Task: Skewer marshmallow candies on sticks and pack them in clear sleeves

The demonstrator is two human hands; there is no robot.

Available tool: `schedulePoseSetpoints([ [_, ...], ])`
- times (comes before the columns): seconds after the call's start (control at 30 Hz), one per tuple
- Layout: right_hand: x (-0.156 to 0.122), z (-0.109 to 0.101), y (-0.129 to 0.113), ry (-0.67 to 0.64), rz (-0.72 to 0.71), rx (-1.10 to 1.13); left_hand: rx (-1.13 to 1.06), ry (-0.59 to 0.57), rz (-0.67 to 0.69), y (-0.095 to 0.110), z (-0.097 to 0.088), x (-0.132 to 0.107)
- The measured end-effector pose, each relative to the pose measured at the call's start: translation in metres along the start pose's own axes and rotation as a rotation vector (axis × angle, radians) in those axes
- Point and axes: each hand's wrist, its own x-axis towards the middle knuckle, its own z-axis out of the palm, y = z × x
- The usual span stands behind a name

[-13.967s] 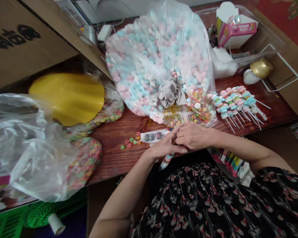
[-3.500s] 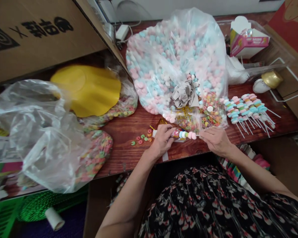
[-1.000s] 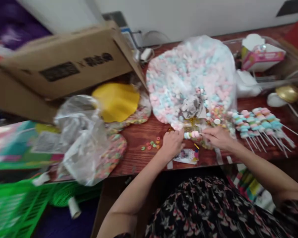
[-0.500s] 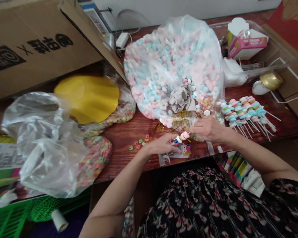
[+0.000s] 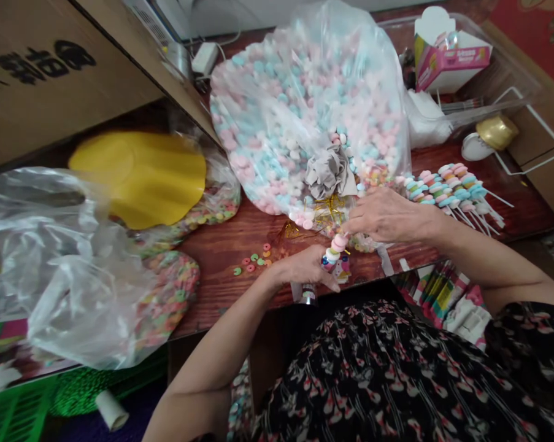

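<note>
Head view: the left hand closed around a candy skewer, keeping it upright off the table — the right hand stayed open, empty, just beside the clear bag of pastel candies.

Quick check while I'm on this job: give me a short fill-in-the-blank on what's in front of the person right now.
1. The candy skewer is gripped by the ____ hand, not the right hand.
2. Loose candy rings lie on the ____ tabletop.
3. The large bag of pastel candies is made of clear ____.
4. The row of finished candy skewers lies nearest the ____ hand.

Missing words: left; wooden; plastic; right.
</note>
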Motion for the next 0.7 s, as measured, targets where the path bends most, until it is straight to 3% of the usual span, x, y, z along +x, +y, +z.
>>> schedulePoseSetpoints([
  [0.17, 0.002, -0.011, -0.003, 0.001, -0.071, -0.061, -0.011, 0.004, 0.018, 0.002, 0.001, 0.000],
  [0.33, -0.004, 0.000, -0.014, 0.054, -0.055, -0.066, -0.150, 0.059, 0.050, 0.002, 0.003, 0.000],
  [0.53, -0.007, 0.011, -0.023, -0.045, -0.043, -0.008, -0.113, 0.063, 0.093, 0.003, 0.007, 0.004],
  [0.6, -0.008, 0.008, -0.022, -0.046, 0.000, -0.009, 0.056, 0.189, 0.118, 0.005, 0.009, 0.002],
  [0.7, -0.010, 0.004, -0.018, -0.037, 0.095, -0.022, 0.449, 0.538, 0.039, 0.009, 0.015, -0.006],
])
